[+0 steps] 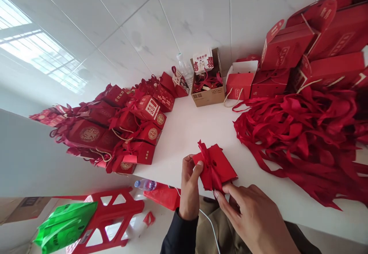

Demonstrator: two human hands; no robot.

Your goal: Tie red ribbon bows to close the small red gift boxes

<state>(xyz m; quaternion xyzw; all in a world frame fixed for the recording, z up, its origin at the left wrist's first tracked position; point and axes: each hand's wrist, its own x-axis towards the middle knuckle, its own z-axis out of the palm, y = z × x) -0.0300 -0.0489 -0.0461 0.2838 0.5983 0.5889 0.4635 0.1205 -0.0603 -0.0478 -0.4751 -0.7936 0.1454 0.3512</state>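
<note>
A small flat red gift box with a red ribbon tied round it lies at the near edge of the white table. My left hand pinches the box's left end and the ribbon with thumb and fingers. My right hand has its fingertips closed on the ribbon's lower end at the box's near corner.
A pile of finished red gift boxes fills the table's left side. A heap of loose red ribbons lies on the right. A cardboard box and stacked red cartons stand at the back. Below are a red stool, a green bag and a water bottle.
</note>
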